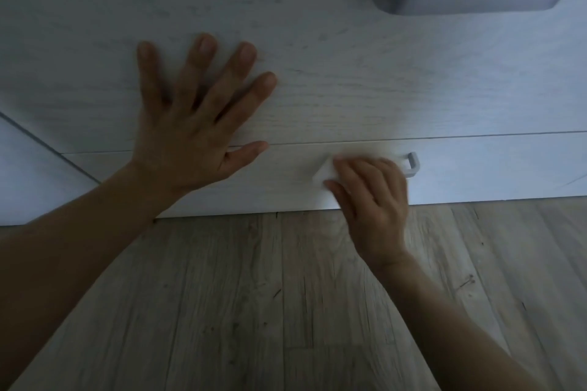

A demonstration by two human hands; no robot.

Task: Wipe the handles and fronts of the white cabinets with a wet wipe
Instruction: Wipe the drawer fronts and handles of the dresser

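Clutching the wet wipe (322, 173), the right grip (371, 197) covers the lower handle (412, 164)

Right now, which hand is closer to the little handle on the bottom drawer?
The right hand: it holds the wipe on the little handle. The left hand lies flat on the upper drawer front, off to the left.

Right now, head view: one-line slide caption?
Right hand holds a wet wipe on the lower handle; left hand rests flat on the cabinet front.
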